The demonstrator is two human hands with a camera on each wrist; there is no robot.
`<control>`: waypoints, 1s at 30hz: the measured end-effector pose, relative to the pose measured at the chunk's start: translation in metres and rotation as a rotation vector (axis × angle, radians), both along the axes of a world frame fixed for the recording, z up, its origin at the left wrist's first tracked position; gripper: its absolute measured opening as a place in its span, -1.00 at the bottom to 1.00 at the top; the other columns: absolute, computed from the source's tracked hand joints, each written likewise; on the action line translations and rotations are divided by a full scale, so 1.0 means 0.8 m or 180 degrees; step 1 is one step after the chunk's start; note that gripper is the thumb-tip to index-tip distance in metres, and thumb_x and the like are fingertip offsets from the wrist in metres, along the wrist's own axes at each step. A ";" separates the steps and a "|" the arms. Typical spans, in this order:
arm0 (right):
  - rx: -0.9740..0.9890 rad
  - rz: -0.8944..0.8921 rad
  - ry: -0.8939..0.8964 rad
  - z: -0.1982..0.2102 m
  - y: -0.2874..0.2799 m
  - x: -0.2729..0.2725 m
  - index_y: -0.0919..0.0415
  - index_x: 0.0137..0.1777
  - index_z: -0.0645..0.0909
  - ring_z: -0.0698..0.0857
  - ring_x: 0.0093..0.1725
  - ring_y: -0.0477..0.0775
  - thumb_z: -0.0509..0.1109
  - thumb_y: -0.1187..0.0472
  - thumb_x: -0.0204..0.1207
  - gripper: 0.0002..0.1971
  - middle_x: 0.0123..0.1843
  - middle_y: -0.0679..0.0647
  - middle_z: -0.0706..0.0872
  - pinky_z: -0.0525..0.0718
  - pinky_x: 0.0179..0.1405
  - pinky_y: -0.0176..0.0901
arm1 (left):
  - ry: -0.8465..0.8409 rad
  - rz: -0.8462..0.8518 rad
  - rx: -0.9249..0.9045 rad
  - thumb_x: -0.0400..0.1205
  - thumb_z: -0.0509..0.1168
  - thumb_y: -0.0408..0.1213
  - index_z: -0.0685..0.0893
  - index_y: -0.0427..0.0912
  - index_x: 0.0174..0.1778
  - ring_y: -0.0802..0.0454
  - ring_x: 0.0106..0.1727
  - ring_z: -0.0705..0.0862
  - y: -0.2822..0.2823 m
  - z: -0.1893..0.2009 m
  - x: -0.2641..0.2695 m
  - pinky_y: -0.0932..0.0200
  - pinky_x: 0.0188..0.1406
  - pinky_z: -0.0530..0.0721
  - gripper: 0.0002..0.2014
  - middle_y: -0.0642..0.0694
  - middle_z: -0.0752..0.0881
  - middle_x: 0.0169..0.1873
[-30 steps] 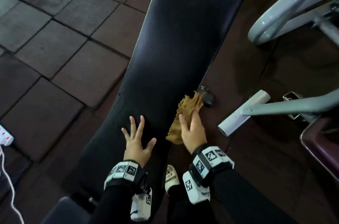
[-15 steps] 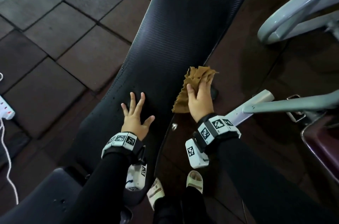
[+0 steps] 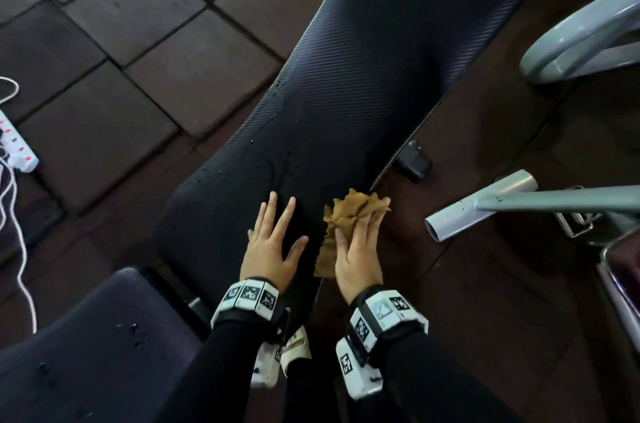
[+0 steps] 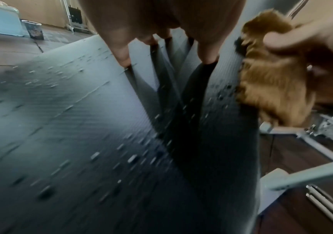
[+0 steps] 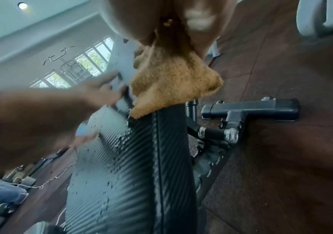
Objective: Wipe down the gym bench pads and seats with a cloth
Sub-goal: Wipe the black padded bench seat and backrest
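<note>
A long black ribbed bench pad (image 3: 363,76) runs from the lower left up to the right, wet with droplets near my hands. A separate black seat pad (image 3: 86,336) lies at the lower left. My left hand (image 3: 275,239) rests flat on the pad, fingers spread, holding nothing. My right hand (image 3: 360,249) grips a bunched brown cloth (image 3: 353,213) and presses it on the pad's right edge. In the right wrist view the cloth (image 5: 171,82) hangs from the fingers over the pad's side seam (image 5: 157,158). The left wrist view shows the cloth (image 4: 271,82) beside the pad (image 4: 81,142).
A grey metal tube (image 3: 481,204) and a black bench foot (image 3: 414,161) lie just right of the pad. Grey machine frames (image 3: 571,42) stand at the upper right. A power strip (image 3: 19,149) with white cables sits on the floor tiles at the left.
My right hand slid the cloth forward along the pad's right edge past the black foot, then back towards me. The left hand stayed flat on the pad.
</note>
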State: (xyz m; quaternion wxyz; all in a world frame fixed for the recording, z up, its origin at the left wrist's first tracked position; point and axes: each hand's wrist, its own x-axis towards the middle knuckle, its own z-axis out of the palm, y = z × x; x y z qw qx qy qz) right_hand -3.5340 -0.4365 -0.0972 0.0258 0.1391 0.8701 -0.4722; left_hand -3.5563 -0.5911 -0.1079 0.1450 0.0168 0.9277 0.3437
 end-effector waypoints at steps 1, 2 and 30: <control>0.0260 -0.0016 -0.0014 0.000 0.002 -0.005 0.14 0.62 -0.21 -0.31 0.62 0.00 0.16 0.11 0.67 -0.31 0.60 0.09 -0.45 -0.02 0.58 -0.40 | -0.0118 -0.0010 -0.0083 0.63 0.23 0.07 -0.10 0.49 0.53 0.37 0.58 -0.33 -0.012 -0.006 0.014 -0.29 0.59 -0.02 -0.30 0.43 -0.30 0.56; 0.0560 -0.0033 -0.0069 0.002 0.005 -0.012 0.27 0.63 -0.10 -0.25 0.65 0.13 0.17 0.12 0.67 -0.33 0.62 0.19 -0.38 -0.01 0.64 -0.14 | -0.0239 -0.0016 -0.0180 0.63 0.21 0.09 -0.14 0.53 0.51 0.38 0.57 -0.36 -0.023 -0.012 0.026 -0.34 0.56 -0.02 -0.30 0.45 -0.33 0.54; 0.3529 0.2976 0.1166 -0.023 -0.020 0.014 -0.06 0.55 0.36 0.13 0.64 0.14 0.36 0.02 0.46 -0.38 0.63 0.06 0.23 0.06 0.55 0.14 | -0.1111 0.1095 0.0474 0.55 0.43 -0.11 -0.13 0.55 0.47 -0.44 0.57 -0.34 -0.089 -0.066 0.088 -0.28 0.56 -0.05 -0.10 0.39 -0.38 0.51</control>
